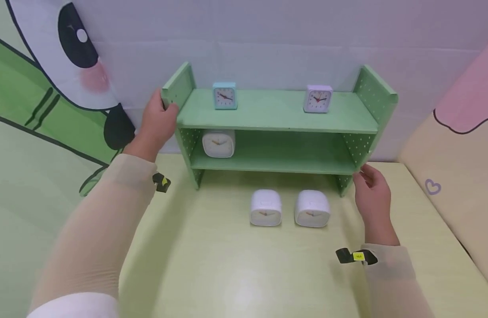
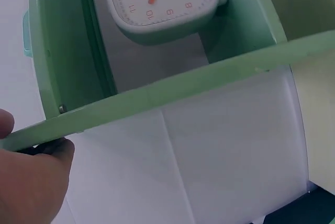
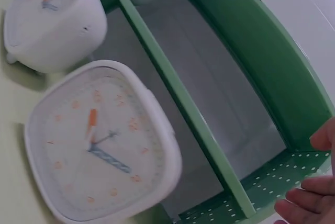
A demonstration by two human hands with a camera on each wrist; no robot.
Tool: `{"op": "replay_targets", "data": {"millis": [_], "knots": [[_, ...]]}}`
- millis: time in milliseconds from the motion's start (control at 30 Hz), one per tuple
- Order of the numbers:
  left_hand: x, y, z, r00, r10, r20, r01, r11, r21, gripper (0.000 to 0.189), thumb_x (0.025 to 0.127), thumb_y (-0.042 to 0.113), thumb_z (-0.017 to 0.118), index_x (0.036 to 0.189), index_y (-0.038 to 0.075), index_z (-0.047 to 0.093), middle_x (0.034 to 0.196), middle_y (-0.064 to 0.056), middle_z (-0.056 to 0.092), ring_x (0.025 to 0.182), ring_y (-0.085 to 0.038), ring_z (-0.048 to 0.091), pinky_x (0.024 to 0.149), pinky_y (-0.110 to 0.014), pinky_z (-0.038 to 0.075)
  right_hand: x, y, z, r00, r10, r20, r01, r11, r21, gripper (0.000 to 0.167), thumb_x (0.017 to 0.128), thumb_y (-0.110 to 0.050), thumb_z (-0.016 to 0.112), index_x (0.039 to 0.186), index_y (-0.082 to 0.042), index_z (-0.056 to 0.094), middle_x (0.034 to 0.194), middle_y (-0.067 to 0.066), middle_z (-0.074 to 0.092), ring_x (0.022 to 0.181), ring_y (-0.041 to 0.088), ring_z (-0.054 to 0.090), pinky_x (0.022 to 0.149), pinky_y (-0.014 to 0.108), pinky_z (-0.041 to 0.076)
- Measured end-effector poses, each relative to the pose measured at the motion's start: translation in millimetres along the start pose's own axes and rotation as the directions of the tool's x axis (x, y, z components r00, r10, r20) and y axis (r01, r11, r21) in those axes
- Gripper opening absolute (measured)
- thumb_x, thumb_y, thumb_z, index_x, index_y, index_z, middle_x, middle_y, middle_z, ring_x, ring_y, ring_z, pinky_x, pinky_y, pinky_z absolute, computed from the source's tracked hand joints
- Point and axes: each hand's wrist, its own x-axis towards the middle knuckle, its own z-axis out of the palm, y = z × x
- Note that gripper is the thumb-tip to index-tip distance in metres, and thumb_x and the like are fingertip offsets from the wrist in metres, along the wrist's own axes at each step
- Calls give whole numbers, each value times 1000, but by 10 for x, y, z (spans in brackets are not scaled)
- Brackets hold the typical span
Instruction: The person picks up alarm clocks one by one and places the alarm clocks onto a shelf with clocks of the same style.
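A green two-tier shelf (image 1: 275, 170) stands on the table against the backdrop. My left hand (image 1: 158, 121) grips its left side panel near the top; in the left wrist view the thumb and fingers (image 2: 39, 182) lie on either side of the panel's edge. My right hand (image 1: 374, 198) is beside the lower right side panel, fingers loosely bent; whether it touches is unclear. The right wrist view shows its fingers (image 3: 306, 203) near the dotted panel. A white clock (image 1: 219, 143) sits on the middle tier at left. Two more white clocks, left (image 1: 265, 207) and right (image 1: 312, 208), stand on the table before the shelf.
On the top tier are a small blue clock (image 1: 225, 96) at left and a small purple clock (image 1: 317, 99) at right. The pale table (image 1: 244, 265) extends toward me. A printed cartoon backdrop (image 1: 264, 44) hangs behind and to both sides.
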Motion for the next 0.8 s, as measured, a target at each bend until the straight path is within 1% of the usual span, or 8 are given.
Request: {"op": "replay_targets", "data": {"millis": [100, 167, 233, 367, 467, 567, 667, 800], "knots": [[44, 15, 49, 999, -38, -17, 37, 997, -64, 58, 105, 23, 36, 162, 22, 27, 154, -9, 42, 126, -21, 44, 109, -41, 39, -93, 46, 51, 999, -42, 24, 43, 999, -14, 60, 107, -38, 46, 159, -8, 38, 157, 12, 45, 143, 32, 41, 116, 50, 34], [72, 34, 68, 998, -54, -18, 51, 992, -116, 61, 104, 18, 36, 163, 23, 26, 155, -10, 42, 128, -23, 45, 110, -42, 39, -158, 75, 98, 998, -44, 44, 44, 999, 1, 61, 107, -39, 47, 159, -7, 37, 158, 12, 44, 144, 32, 41, 116, 49, 34], [92, 60, 76, 998, -64, -12, 61, 987, -149, 62, 104, 15, 36, 164, 24, 25, 156, -11, 41, 129, -25, 45, 110, -42, 40, -215, 91, 142, 997, -25, 72, 23, 999, 31, 63, 108, -41, 47, 159, -7, 35, 159, 12, 43, 144, 31, 40, 116, 49, 34], [106, 79, 68, 999, -48, 13, 50, 983, -178, 64, 103, 11, 33, 164, 26, 25, 156, -12, 41, 129, -29, 45, 111, -44, 38, -309, 122, 223, 990, 29, 136, -44, 993, 108, 69, 107, -46, 49, 161, -8, 31, 162, 10, 37, 146, 28, 35, 117, 49, 32], [113, 63, 74, 999, -50, 21, 53, 982, -183, 63, 104, 11, 32, 164, 29, 25, 157, -11, 40, 131, -28, 44, 113, -44, 37, -391, 157, 270, 987, 28, 160, -51, 989, 139, 73, 106, -44, 53, 163, -8, 26, 164, 12, 32, 150, 29, 29, 121, 46, 27], [137, 51, 97, 998, -63, 18, 65, 977, -202, 64, 104, 10, 33, 164, 31, 25, 158, -8, 40, 133, -27, 43, 115, -44, 35, -478, 187, 312, 988, 11, 153, -34, 988, 148, 78, 104, -41, 58, 164, -7, 20, 166, 15, 26, 152, 32, 24, 123, 45, 22], [148, 33, 114, 997, -75, -2, 73, 974, -216, 65, 104, 9, 34, 164, 32, 26, 158, -6, 40, 134, -26, 42, 115, -43, 34, -558, 210, 363, 991, 8, 131, -27, 990, 138, 83, 102, -40, 62, 165, -9, 17, 167, 16, 23, 152, 36, 21, 122, 49, 21], [143, 24, 136, 996, -87, -34, 78, 973, -215, 65, 103, 8, 34, 163, 32, 28, 156, -6, 42, 132, -25, 43, 113, -41, 37, -638, 260, 449, 997, -7, 71, -1, 993, 117, 88, 99, -38, 68, 164, -8, 17, 166, 16, 19, 151, 39, 20, 121, 54, 21]]}}
